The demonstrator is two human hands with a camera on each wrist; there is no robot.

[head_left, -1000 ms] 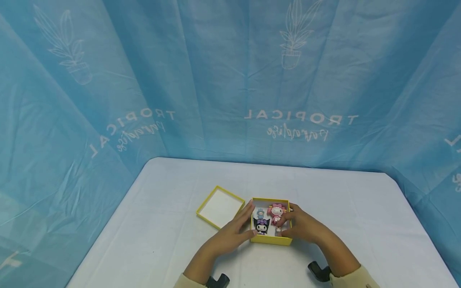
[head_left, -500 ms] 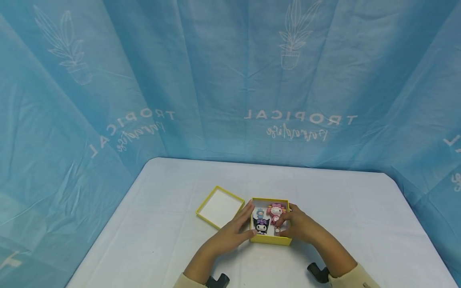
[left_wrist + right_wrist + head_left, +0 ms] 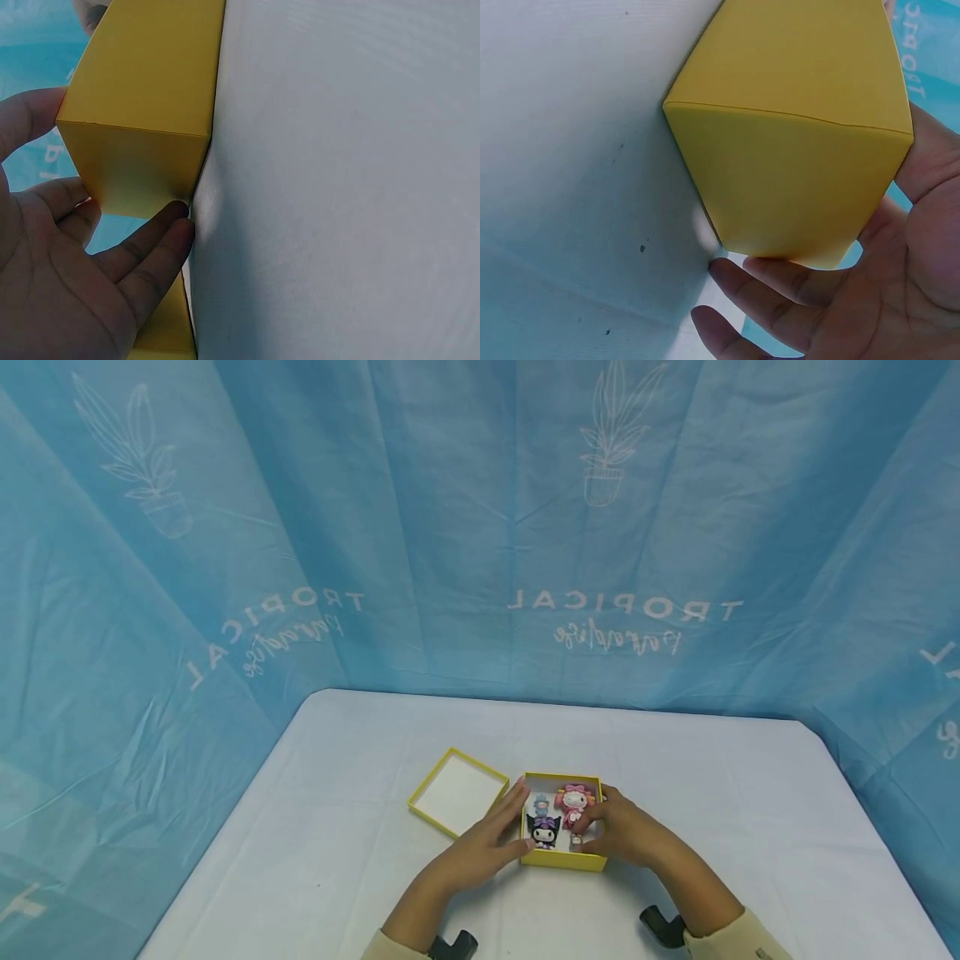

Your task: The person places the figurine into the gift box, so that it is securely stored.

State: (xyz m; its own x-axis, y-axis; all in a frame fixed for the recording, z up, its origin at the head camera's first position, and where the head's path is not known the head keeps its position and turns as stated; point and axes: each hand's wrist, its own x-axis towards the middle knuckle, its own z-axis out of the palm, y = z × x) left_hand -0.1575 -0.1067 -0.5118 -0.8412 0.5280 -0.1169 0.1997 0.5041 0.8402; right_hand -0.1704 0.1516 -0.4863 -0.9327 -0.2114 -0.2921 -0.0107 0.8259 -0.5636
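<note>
A yellow box (image 3: 564,859) with a white inside stands open-topped on the table. My left hand (image 3: 480,849) holds its left side, thumb at the near rim and fingers reaching to the far corner; its yellow walls also show in the left wrist view. Inside lie a black-and-purple figurine (image 3: 543,832), a blue one (image 3: 542,805) and a pink one (image 3: 575,799). From the right side my right hand (image 3: 626,832) reaches over the wall, thumb and index finger pinching a small pale figurine (image 3: 576,842). Its other fingers (image 3: 772,304) stay outside the box.
A yellow-edged lid (image 3: 457,793) lies with its white inside up, just left of the box. White cloth covers the table (image 3: 360,827). Blue printed curtains (image 3: 450,527) hang behind and at the sides.
The small pale figurine has shifted slightly left inside the box along with my right thumb. My left hand, the box and the lid stay nearly still.
</note>
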